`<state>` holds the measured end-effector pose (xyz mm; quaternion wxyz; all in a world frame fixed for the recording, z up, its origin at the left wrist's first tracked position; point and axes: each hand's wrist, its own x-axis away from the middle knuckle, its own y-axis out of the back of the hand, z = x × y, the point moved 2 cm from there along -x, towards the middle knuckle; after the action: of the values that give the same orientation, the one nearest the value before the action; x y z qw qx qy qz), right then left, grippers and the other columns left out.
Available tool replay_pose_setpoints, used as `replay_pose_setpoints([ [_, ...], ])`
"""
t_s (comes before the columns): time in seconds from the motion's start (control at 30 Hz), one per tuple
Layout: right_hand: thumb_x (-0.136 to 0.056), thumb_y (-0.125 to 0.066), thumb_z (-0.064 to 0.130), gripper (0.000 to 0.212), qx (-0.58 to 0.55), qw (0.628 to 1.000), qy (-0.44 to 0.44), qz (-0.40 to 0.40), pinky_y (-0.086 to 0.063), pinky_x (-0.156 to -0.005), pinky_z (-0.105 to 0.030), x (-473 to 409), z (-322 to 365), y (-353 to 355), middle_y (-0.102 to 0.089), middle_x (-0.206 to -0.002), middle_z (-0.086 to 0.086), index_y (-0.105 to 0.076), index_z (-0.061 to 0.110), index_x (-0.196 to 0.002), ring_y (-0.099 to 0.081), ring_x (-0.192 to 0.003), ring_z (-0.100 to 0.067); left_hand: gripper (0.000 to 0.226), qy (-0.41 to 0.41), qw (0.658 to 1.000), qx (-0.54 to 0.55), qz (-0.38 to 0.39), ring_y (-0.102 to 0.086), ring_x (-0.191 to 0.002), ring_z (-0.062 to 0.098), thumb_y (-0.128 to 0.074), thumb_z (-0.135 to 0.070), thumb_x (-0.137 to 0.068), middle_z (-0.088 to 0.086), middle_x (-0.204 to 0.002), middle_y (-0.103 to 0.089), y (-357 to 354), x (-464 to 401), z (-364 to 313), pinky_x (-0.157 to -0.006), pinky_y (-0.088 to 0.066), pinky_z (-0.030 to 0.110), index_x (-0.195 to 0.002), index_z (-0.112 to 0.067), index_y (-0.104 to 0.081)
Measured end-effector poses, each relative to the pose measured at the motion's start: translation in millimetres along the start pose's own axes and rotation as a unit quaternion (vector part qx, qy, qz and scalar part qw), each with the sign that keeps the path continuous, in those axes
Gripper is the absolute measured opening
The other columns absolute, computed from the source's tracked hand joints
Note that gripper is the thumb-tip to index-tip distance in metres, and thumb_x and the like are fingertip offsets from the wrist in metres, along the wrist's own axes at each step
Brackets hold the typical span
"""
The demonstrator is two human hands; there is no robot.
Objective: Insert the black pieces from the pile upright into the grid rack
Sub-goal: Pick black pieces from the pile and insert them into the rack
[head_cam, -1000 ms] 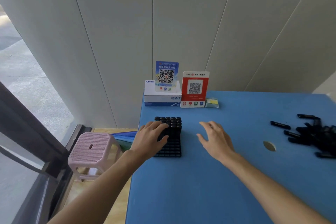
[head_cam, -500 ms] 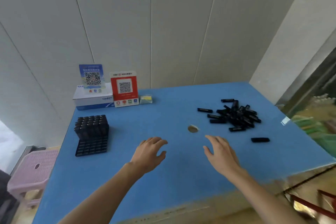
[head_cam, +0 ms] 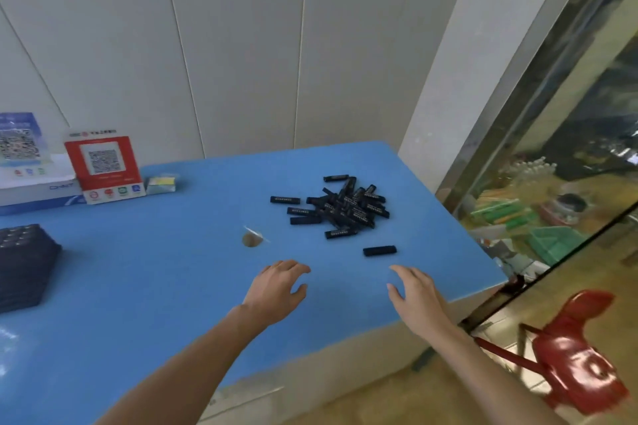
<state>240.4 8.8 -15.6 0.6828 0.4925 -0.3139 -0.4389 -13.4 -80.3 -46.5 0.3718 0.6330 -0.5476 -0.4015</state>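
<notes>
We hover our left hand (head_cam: 276,290) and right hand (head_cam: 416,297), fingers spread wide and empty, below the pile of flat black plastic pieces (head_cam: 341,207) at centre right. The black grid rack (head_cam: 24,262) at far left looks partly filled; many pieces remain.

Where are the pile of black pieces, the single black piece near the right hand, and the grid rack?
pile of black pieces (head_cam: 345,207), head view, middle of the heap
single black piece (head_cam: 379,250), head view, its middle
grid rack (head_cam: 24,262), head view, its right part
</notes>
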Motion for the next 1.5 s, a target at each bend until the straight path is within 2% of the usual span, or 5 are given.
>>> replay_pose_setpoints([
  [0.6,-0.092,-0.055,0.025,0.04,0.063,0.977,0.154,0.135,-0.044,-0.091,-0.03,-145.1,-64.4,-14.7,-0.051,-0.125,0.007,-0.046,0.021,-0.131,-0.043,-0.117,-0.015,0.037,0.032,0.999,0.019,0.02,-0.047,-0.115,0.021,-0.05,-0.019,-0.093,-0.003,-0.129,-0.05,-60.7,-166.1,-23.0,-0.089,-0.038,0.03,-0.13,-0.019,-0.05],
  [0.97,-0.092,-0.056,0.023,0.038,-0.012,0.966,0.198,0.166,-0.04,-0.086,-0.02,-164.0,-90.7,-18.6,-0.047,-0.111,0.004,-0.05,0.015,-0.129,-0.05,-0.109,-0.013,0.036,0.117,0.989,0.081,0.029,-0.053,-0.101,0.023,-0.059,-0.011,-0.087,0.005,-0.113,-0.059,-66.2,-151.6,-45.0,-0.084,-0.042,0.028,-0.122,-0.016,-0.052],
  [1.17,-0.088,-0.063,0.022,0.02,-0.097,0.96,0.218,0.149,-0.047,-0.075,-0.029,-160.8,-107.5,4.5,-0.045,-0.087,0.009,-0.066,0.03,-0.106,-0.05,-0.077,-0.01,0.037,0.168,0.981,0.094,0.006,-0.053,-0.084,0.016,-0.058,-0.013,-0.088,0.001,-0.105,-0.059,-61.8,-124.5,-78.9,-0.079,-0.045,0.029,-0.121,-0.024,-0.049],
  [1.33,-0.087,-0.065,0.02,0.023,-0.204,0.948,0.214,0.12,-0.038,-0.054,-0.02,-152.0,-102.2,22.3,-0.06,-0.066,0.01,-0.069,0.028,-0.108,-0.049,-0.053,-0.005,0.045,0.205,0.97,0.123,-0.036,-0.057,-0.082,0.015,-0.063,-0.016,-0.087,-0.004,-0.102,-0.053,-58.3,-95.4,-106.3,-0.082,-0.048,0.031,-0.128,-0.025,-0.046],
  [1.5,-0.088,-0.063,0.016,0.026,-0.202,0.935,0.26,0.132,-0.042,-0.064,-0.018,-139.0,-79.8,18.1,-0.055,-0.079,0.006,-0.068,0.024,-0.113,-0.052,-0.067,-0.007,0.045,0.247,0.958,0.122,-0.078,-0.056,-0.084,0.015,-0.065,-0.02,-0.087,-0.006,-0.104,-0.053,-46.1,-57.6,-117.0,-0.081,-0.048,0.03,-0.127,-0.027,-0.048],
])
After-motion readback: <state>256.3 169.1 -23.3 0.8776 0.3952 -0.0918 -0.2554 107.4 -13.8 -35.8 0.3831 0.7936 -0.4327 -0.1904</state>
